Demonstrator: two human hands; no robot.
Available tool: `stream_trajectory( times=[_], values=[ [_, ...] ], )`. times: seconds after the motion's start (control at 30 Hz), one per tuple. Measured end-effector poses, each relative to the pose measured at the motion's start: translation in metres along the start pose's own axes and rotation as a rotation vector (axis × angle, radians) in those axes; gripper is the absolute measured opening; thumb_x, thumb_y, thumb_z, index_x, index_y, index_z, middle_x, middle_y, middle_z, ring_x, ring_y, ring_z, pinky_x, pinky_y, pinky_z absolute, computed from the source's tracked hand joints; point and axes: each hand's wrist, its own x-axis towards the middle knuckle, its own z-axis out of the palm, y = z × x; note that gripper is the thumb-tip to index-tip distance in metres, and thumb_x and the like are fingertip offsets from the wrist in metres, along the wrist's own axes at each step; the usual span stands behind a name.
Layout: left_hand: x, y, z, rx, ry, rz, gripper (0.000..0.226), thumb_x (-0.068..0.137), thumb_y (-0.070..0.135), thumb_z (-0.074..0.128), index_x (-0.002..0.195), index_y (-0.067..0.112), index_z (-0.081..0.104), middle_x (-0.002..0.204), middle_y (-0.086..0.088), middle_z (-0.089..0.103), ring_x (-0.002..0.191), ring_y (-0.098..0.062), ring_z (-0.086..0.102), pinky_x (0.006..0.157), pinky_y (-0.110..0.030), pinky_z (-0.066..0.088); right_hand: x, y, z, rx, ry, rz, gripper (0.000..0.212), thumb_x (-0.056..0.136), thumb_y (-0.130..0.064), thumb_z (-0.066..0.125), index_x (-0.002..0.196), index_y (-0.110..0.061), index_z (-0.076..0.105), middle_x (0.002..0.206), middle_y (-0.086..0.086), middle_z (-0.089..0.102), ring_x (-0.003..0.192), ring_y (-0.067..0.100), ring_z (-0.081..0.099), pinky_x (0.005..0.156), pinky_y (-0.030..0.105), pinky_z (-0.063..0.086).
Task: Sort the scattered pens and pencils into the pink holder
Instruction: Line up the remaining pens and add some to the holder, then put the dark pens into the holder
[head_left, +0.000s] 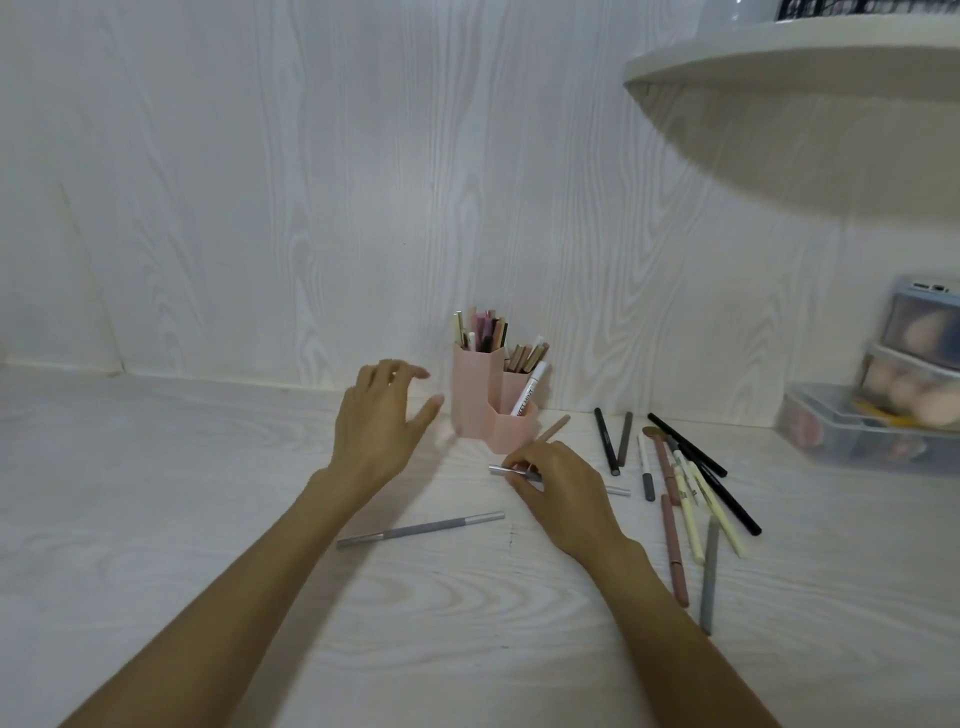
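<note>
The pink holder (485, 400) stands in the middle of the frame, against the white wall. It has three cups joined together. The two tall cups at the back are full of pens and pencils, and a white marker (530, 391) leans in the low front cup.

The right hand (558, 486) is just below and to the right of the holder. Its fingers are curled around a thin silver pen (501, 470), pinching it close to the table. One end of the pen pokes out to the left. A tan pencil (556, 427) also sticks up from behind this hand; I cannot tell if the hand holds that one too.

The left hand (382, 415) floats left of the holder. Its fingers are spread and holds nothing.

So the step now looks like picking up the silver pen. Next, the hand needs to lift it, turn it upright and drop it into a cup.

Lots of work is left. A long gray pencil (421, 529) lies in the lower middle of the frame. A bunch of black, yellow, pink and gray pens (685, 488) lies to the right.
</note>
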Motion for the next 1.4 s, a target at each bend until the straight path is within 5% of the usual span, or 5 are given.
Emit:
stream_trajectory(
  times=[0.17,0.37,0.63,1.17,1.4],
  values=[
    [-0.049,-0.019,-0.015,-0.258,-0.661,-0.035,0.045,0.059,0.069,0.07,0.088,0.037,0.062,0.092,0.017,0.06,0.078,-0.004,0.053,0.071,-0.021,0.045,0.004,-0.004,0.001,-0.031,0.18,-0.07,0.016,0.088,-0.016,0.062,0.104,-0.017,0.066,0.098,0.0,0.07,0.088,0.018,0.061,0.076,0.033,0.051],
    [-0.048,-0.027,-0.012,-0.155,-0.455,0.067,0.015,0.089,0.041,0.058,0.098,0.037,0.07,0.093,0.016,0.062,0.083,-0.003,0.053,0.077,-0.027,0.047,0.012,-0.023,-0.02,-0.206,0.446,-0.338,0.033,0.084,0.001,0.064,0.114,-0.012,0.062,0.091,0.004,0.07,0.076,0.019,0.063,0.06,0.029,0.051],
    [-0.05,-0.049,0.004,-0.129,-0.287,0.028,0.044,0.088,0.035,0.05,0.13,0.028,0.057,0.135,0.007,0.056,0.127,-0.018,0.048,0.102,-0.023,0.032,0.094,-0.09,-0.088,0.673,0.919,0.042,0.023,0.092,-0.012,0.057,0.11,-0.023,0.047,0.09,-0.004,0.062,0.086,0.01,0.068,0.082,0.029,0.057],
    [-0.053,-0.058,-0.009,-0.173,-0.144,-0.307,0.008,0.084,0.036,0.067,0.087,0.032,0.073,0.103,0.007,0.071,0.102,-0.015,0.061,0.08,-0.026,0.042,0.123,-0.054,-0.029,-0.387,0.143,-0.021,0.033,0.095,-0.025,0.046,0.126,-0.023,0.058,0.139,0.004,0.047,0.127,0.025,0.035,0.097,0.035,0.03],
    [-0.051,-0.047,-0.013,-0.55,0.074,-0.396,0.006,0.085,0.032,0.067,0.079,0.033,0.07,0.08,0.017,0.069,0.082,-0.004,0.063,0.069,-0.021,0.046,0.039,-0.021,-0.022,-0.176,0.232,0.033,0.033,0.087,-0.006,0.055,0.119,-0.014,0.058,0.121,0.005,0.06,0.115,0.026,0.049,0.091,0.036,0.039]
  ],
)
